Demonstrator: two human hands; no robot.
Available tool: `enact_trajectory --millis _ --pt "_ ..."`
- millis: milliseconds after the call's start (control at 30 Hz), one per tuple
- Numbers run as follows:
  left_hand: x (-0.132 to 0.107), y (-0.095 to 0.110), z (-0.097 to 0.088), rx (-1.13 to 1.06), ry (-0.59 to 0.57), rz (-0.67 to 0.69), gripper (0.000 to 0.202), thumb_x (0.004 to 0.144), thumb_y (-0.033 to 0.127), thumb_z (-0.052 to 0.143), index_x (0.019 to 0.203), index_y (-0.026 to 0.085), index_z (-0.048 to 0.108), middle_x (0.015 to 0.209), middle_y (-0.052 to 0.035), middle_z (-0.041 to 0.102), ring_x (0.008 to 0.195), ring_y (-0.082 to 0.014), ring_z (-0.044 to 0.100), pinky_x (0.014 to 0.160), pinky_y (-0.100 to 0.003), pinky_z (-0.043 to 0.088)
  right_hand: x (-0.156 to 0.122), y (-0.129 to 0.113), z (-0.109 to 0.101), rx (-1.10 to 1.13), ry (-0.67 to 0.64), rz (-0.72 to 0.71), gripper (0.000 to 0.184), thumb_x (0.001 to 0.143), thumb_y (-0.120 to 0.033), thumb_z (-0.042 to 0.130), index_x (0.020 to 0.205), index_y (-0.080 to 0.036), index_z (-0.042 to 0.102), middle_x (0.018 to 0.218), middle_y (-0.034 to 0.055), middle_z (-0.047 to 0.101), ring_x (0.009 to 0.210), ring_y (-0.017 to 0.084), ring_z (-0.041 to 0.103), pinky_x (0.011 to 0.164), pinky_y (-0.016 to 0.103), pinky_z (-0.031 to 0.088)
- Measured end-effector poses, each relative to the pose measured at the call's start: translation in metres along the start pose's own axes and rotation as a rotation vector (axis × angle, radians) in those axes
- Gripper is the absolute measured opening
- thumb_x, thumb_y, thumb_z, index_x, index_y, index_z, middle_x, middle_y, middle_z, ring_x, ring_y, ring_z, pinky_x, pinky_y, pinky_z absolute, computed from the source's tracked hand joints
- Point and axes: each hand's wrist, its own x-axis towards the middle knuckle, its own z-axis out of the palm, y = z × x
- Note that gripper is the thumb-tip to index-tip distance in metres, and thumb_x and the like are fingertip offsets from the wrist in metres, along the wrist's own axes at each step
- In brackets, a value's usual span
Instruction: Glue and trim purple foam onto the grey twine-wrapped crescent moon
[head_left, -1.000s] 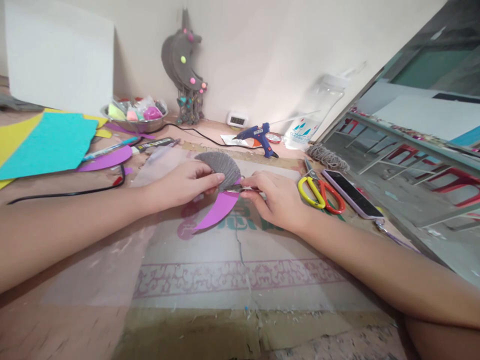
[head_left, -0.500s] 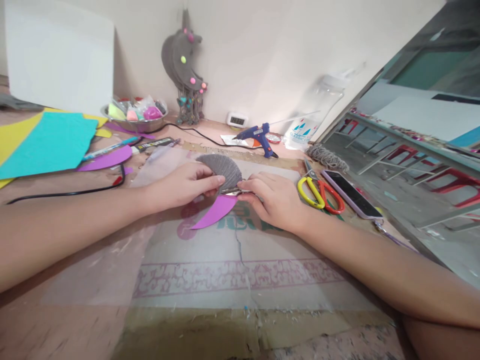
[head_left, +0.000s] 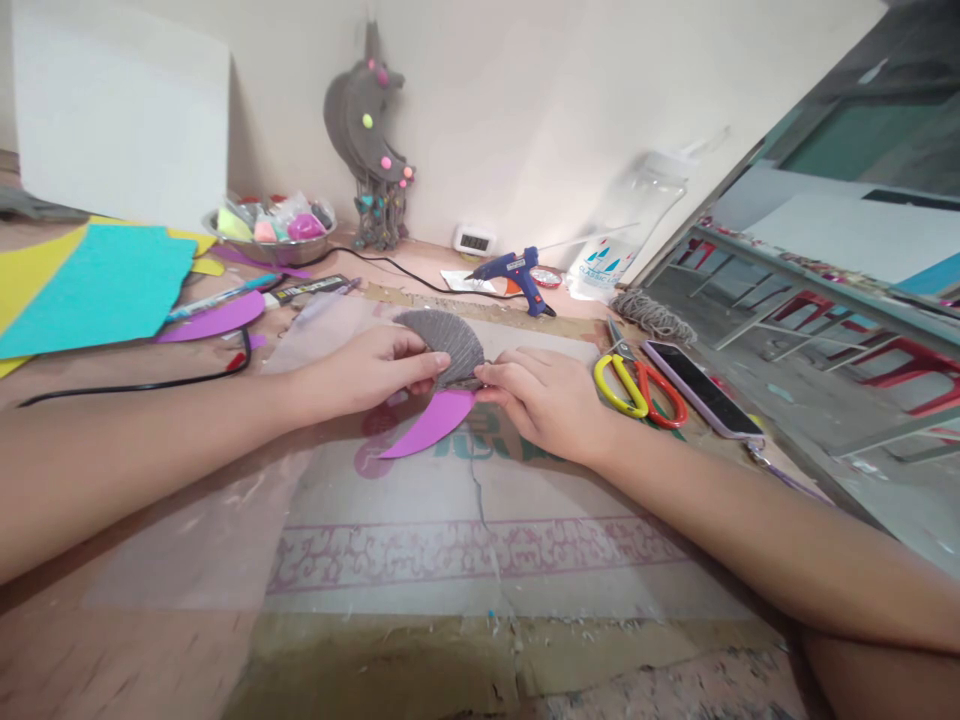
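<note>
A crescent of purple foam sheet [head_left: 431, 424], its upper part wrapped in grey yarn [head_left: 442, 340], is between my two hands above the middle of the worktop. My left hand [head_left: 386, 362] is closed on the wrapped part, thumb on top. The fingers of my right hand [head_left: 540, 395] pinch at the right edge of the wrapping, where grey yarn meets bare purple. A thin strand of yarn [head_left: 477, 485] trails down over the clear sheet [head_left: 360, 580] below the crescent. The bare purple tip points down and left.
Scissors [head_left: 630, 385] and a phone [head_left: 701, 390] lie right of my right hand, near a yarn bundle [head_left: 654, 315]. Behind are a blue glue gun [head_left: 517, 272], a small clock [head_left: 474, 240] and a bottle [head_left: 634, 220]. Left are foam sheets [head_left: 97, 290] and a metal bowl [head_left: 270, 250].
My right fingers have shifted slightly at the edge of the wrapping. The pale gap seen there before is now covered by grey yarn. My left hand keeps its hold.
</note>
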Motion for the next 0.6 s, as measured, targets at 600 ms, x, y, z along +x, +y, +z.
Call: enact_trajectory --millis 600 --pt "0.001 -0.0005 -0.0008 0.113 0.076 0.092 0.035 0.086 0.034 0.046 0.058 0.015 0.048 0.04 0.0047 0.046 0.032 -0.0042 0.043 0.032 -0.014 0.032 0.0006 -0.0032 -0.0002 0.041 0.017 0.124 0.027 0.091 -0.034 0.043 0.093 -0.013 0.059 0.078 0.0054 0.064 0.068 0.014 0.057 0.06 0.025 0.04"
